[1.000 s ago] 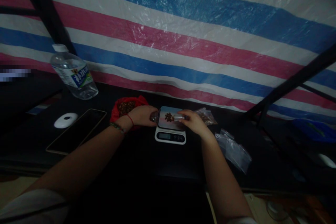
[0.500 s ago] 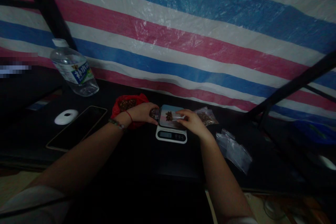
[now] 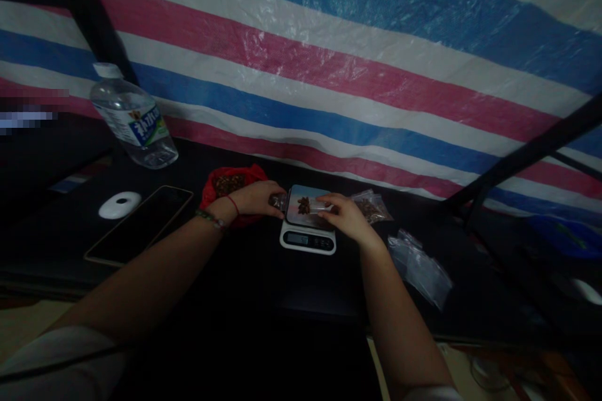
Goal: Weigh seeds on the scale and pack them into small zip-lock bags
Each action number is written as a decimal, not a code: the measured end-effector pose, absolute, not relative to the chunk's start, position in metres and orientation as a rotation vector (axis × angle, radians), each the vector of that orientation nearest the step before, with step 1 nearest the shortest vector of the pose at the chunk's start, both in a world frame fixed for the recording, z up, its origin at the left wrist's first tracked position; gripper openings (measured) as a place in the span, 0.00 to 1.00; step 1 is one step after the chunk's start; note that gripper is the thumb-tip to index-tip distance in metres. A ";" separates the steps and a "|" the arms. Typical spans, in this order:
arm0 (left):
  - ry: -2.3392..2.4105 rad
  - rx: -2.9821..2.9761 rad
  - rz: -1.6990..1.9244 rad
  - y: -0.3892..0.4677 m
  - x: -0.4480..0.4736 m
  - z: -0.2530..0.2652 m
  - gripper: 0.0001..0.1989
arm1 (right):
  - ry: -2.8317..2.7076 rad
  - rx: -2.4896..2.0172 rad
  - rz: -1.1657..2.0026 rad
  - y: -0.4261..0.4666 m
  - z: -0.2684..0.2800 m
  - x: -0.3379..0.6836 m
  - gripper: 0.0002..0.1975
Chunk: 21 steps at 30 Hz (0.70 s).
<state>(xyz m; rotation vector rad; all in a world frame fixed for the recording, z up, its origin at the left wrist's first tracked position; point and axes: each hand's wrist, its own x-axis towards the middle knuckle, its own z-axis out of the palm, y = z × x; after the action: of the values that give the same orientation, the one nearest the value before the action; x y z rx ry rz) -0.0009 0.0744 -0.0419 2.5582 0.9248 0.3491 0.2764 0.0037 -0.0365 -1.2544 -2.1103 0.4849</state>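
A white kitchen scale (image 3: 308, 242) with a lit display stands in front of me, and a small heap of brown pieces (image 3: 304, 205) lies on its pan. My right hand (image 3: 347, 216) is over the right side of the pan, fingers closed on a small clear plastic piece (image 3: 320, 206) beside the heap. At the scale's left edge my left hand (image 3: 258, 198) grips a small clear container (image 3: 279, 202) with brown bits in it; its exact kind is hard to make out. Behind my left wrist sits an open red bag (image 3: 256, 173) full of brown pieces.
Filled clear zip bags (image 3: 373, 208) lie right of the scale, with flat clear zip bags (image 3: 421, 268) nearer me. On the left are a phone (image 3: 141, 223), a white oval object (image 3: 119, 205) and a large plastic bottle (image 3: 136, 122). A striped tarp (image 3: 329, 62) hangs behind the dark table.
The view shifts slightly. Both hands keep nearly the same place at the scale, and the heap on the pan looks about the same.
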 end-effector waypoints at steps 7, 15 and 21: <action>0.895 2.578 0.370 0.076 0.002 -0.046 0.32 | -2.100 -1.257 0.501 0.004 -0.039 0.273 0.16; 0.883 2.596 0.382 0.073 0.005 -0.045 0.27 | -2.115 -1.224 0.485 0.003 -0.041 0.253 0.18; 0.890 2.576 0.378 0.073 0.005 -0.046 0.27 | -2.142 -1.217 0.445 0.005 -0.041 0.233 0.17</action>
<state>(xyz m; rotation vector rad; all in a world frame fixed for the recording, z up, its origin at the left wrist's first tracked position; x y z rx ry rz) 0.0045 0.0734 -0.0456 2.5758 0.8896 0.3778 0.2331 0.0053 -0.0413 -1.2171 -2.1416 0.4447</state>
